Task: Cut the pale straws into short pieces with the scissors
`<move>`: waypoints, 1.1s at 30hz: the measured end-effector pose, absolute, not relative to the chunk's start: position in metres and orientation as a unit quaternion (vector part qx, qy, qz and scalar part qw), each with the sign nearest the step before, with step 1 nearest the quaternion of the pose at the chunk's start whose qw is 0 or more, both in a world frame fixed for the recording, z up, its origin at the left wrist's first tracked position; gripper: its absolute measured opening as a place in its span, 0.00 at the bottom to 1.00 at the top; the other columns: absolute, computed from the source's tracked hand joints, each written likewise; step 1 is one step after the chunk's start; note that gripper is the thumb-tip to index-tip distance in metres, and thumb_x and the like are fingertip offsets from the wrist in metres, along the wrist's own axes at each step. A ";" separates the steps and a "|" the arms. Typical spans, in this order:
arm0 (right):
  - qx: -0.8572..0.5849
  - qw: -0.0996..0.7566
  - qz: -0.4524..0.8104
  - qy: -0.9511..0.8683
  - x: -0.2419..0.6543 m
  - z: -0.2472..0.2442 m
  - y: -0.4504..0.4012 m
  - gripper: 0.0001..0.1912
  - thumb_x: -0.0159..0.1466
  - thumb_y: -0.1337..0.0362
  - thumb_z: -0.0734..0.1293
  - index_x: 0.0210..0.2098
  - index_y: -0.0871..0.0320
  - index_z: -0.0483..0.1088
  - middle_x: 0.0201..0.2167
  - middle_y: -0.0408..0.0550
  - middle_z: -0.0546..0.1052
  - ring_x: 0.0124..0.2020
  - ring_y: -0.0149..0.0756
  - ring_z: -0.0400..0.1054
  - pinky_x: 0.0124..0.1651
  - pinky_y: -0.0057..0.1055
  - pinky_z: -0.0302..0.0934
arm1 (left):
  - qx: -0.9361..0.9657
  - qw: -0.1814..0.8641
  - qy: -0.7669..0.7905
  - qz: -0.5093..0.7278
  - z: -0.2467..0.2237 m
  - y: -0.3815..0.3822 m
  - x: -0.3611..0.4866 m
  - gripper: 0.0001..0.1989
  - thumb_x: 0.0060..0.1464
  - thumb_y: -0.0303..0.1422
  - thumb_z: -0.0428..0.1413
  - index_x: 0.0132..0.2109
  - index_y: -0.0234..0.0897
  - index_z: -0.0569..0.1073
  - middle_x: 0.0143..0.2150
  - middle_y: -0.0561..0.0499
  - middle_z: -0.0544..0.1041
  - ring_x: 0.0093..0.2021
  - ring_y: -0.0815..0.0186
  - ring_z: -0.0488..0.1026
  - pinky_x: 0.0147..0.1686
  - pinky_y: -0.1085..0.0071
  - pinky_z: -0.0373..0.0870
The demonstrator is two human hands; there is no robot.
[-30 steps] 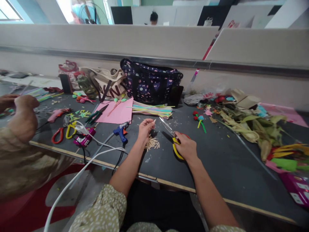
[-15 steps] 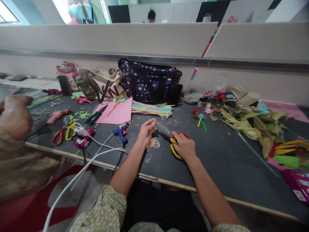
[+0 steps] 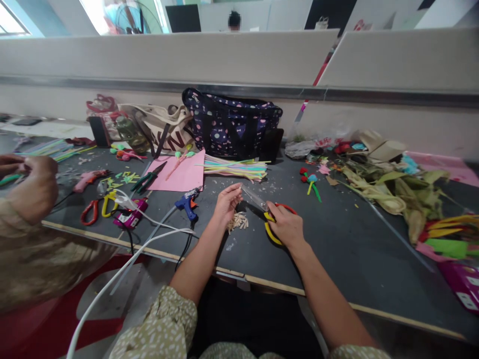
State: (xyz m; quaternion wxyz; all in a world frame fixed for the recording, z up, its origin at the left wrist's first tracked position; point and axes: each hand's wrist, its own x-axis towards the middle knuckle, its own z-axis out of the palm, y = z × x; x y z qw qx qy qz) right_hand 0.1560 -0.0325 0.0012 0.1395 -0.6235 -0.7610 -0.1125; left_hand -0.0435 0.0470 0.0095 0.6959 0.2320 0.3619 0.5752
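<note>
My right hand grips a pair of scissors with red and yellow handles. The blades point up and left, and their tips reach the fingertips of my left hand. The left fingers are pinched together; whatever is between them is too small to make out. Just below the blades, a small pile of short beige cut pieces lies on the dark table, partly hidden by my left hand. A blue glue gun rests to the left of that hand.
Pipe cleaners lie before a dark patterned bag. Pink paper, green-handled pliers, a purple power strip and a white cable are left. Dry husks are right. A co-worker's hand is far left.
My hands and the scissors stay almost in place. At the far left, the co-worker's hands have shifted, and a green piece now shows by them. The view has tilted very slightly.
</note>
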 end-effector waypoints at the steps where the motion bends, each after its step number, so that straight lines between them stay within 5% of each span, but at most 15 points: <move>1: -0.623 0.139 -0.111 -0.762 0.156 0.002 -0.033 0.21 0.64 0.60 0.59 0.56 0.51 0.66 0.39 0.46 0.76 0.36 0.32 0.68 0.31 0.28 0.49 | 0.233 0.695 0.363 0.576 0.009 0.047 -0.043 0.18 0.35 0.26 0.67 0.39 0.33 0.77 0.27 0.54 0.77 0.24 0.76 0.71 0.29 0.77 0.70; 14: -0.649 0.173 -0.028 -0.741 0.158 0.006 -0.033 0.24 0.61 0.63 0.61 0.57 0.53 0.63 0.44 0.45 0.76 0.42 0.34 0.70 0.38 0.27 0.58 | 0.274 0.665 0.371 0.587 0.009 0.048 -0.045 0.17 0.37 0.30 0.66 0.39 0.34 0.79 0.27 0.53 0.76 0.24 0.76 0.70 0.31 0.76 0.68; 23: -0.712 0.121 -0.025 -0.692 0.162 0.014 -0.029 0.25 0.59 0.60 0.63 0.57 0.51 0.63 0.41 0.47 0.77 0.40 0.37 0.69 0.36 0.28 0.56 | 0.390 0.431 0.429 0.691 0.008 0.055 -0.062 0.08 0.45 0.30 0.59 0.36 0.37 0.78 0.32 0.52 0.76 0.27 0.73 0.67 0.31 0.74 0.65; 33: -0.733 0.082 0.086 -0.669 0.161 0.029 -0.065 0.26 0.58 0.57 0.64 0.57 0.46 0.62 0.40 0.43 0.77 0.38 0.36 0.71 0.33 0.28 0.55 | 0.681 0.230 0.515 0.466 0.001 -0.002 -0.093 0.09 0.51 0.27 0.53 0.37 0.39 0.77 0.32 0.51 0.74 0.31 0.68 0.68 0.33 0.71 0.64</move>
